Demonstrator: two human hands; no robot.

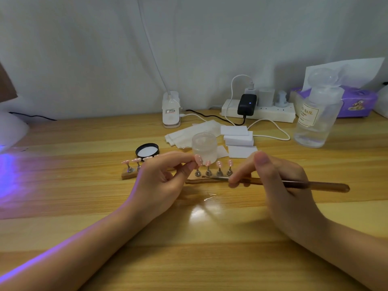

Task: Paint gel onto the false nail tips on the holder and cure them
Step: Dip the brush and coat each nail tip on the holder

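A wooden holder (128,174) carries several pink false nail tips with white dots on small metal stands (219,172). My left hand (165,179) pinches one pink tip (198,160) at the middle of the row between thumb and forefinger. My right hand (279,185) grips a brown-handled gel brush (319,185) that lies level, with its tip pointing left just in front of the stands. An open frosted gel jar (204,147) stands right behind the row. Its black lid (147,151) lies upturned to the left.
A nail lamp (9,131) at the far left throws purple light over the wooden table (84,206). White wipes (238,136), a clip lamp base (171,110), a power strip with chargers (260,111), a clear liquid bottle (317,114) and a purple tissue box (357,103) stand behind.
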